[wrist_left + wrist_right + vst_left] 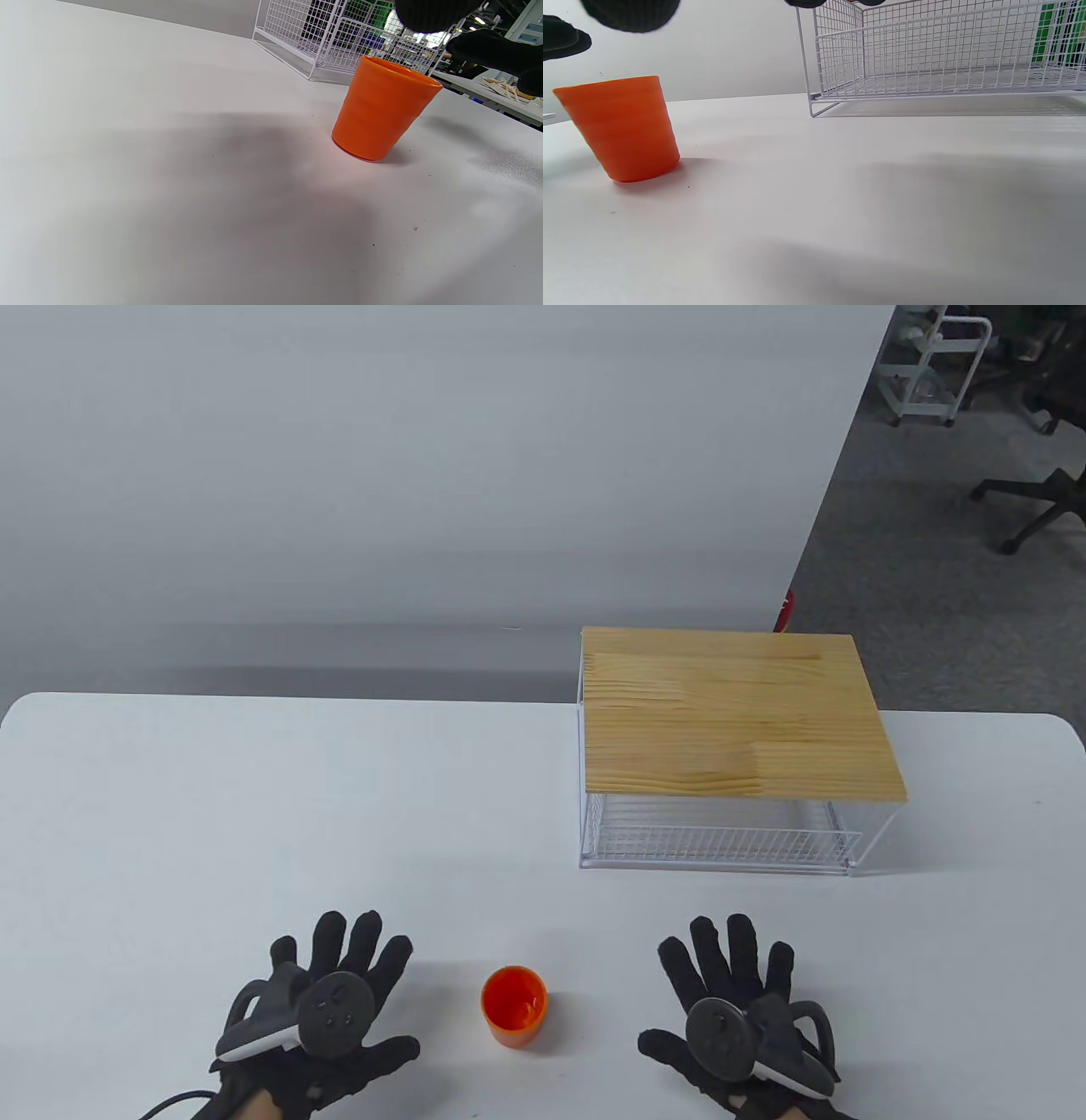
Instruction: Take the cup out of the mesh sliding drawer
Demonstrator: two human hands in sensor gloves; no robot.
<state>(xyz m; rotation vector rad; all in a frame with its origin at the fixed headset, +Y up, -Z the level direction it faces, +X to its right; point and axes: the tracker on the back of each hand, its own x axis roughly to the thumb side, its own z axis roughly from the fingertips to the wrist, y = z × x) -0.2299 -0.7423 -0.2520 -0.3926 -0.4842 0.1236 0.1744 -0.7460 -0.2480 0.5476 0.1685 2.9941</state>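
Observation:
An orange cup (514, 1006) stands upright on the white table (254, 814), near the front edge between my two hands. It shows too in the left wrist view (382, 110) and the right wrist view (623, 127). The white mesh sliding drawer (717, 836) sits under a wooden top (738, 717) at the right, closed or nearly closed, and looks empty. My left hand (339, 976) lies flat and spread, left of the cup, holding nothing. My right hand (734, 976) lies flat and spread, right of the cup, holding nothing.
The drawer frame (925, 63) stands beyond my right hand. Behind the table's far edge is a grey wall (424, 475). Office chairs (1035, 500) and a white cart (933, 364) stand on the floor at the far right.

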